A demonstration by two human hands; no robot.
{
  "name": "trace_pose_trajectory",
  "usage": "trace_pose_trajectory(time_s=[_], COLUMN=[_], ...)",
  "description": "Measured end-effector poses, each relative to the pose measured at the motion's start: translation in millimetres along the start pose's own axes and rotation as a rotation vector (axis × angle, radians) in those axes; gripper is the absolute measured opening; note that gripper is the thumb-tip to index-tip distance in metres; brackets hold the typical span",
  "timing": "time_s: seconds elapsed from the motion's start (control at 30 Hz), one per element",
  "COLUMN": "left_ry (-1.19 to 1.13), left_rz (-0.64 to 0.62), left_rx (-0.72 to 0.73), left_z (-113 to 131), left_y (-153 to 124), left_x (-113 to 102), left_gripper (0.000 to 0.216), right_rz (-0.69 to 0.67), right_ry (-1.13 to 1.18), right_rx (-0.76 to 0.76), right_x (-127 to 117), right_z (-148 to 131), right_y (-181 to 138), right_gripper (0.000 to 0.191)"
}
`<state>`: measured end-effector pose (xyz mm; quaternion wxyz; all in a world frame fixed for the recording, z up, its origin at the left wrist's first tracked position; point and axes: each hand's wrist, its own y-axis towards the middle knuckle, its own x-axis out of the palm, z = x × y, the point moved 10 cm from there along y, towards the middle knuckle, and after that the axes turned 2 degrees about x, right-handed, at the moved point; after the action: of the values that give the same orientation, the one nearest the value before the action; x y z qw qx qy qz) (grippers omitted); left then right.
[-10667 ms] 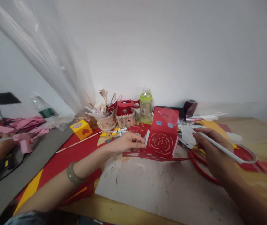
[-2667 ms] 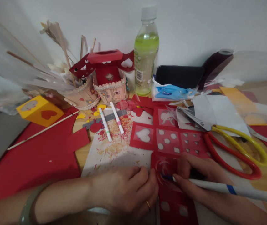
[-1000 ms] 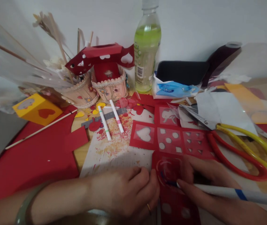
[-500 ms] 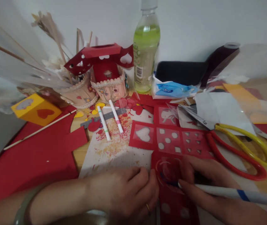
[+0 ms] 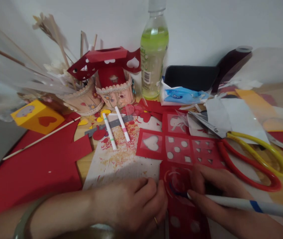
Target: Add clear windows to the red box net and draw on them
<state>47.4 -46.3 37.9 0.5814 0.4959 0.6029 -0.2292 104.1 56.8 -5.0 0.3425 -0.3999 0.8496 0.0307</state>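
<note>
1. Setting a white marker (image 5: pixel 231 202) to the red cut-out paper (image 5: pixel 178 165), flat over a white sheet (image 5: pixel 131 169).
2. Gripping that marker with the right hand (image 5: pixel 228 184).
3. Resting the left hand (image 5: pixel 138 199) at the paper's left edge; unclear whether pinching it.
4. Having scissors (image 5: pixel 223 133) to the right, a bottle (image 5: pixel 154 56) behind.

Our partly film-covered red paper cutout (image 5: pixel 178 156) lies flat, its joined squares pierced with a heart, dots, triangles and curves. We hold a white, blue-banded marker (image 5: pixel 239 203) nearly level, its blue tip at the curved cuts.
</note>
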Motion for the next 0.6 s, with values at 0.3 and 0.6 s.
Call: trace_pose_trajectory(time_s=[0.3, 0.6], left_ry=[0.005, 0.023], left_rz=[-0.017, 0.002], left_rx=[-0.006, 0.003], left_z=[-1.3, -0.2], left_y=[-0.3, -1.0], left_x=[0.3, -1.1], left_gripper=[0.037, 0.032], right_rz=[-0.022, -0.021], right_ry=[0.038, 0.03], right_rx=[0.011, -0.004], right_x=[1.8, 3.4], right_z=[-1.6, -0.4], right_y=[-2.1, -1.1], right_gripper=[0.022, 0.023])
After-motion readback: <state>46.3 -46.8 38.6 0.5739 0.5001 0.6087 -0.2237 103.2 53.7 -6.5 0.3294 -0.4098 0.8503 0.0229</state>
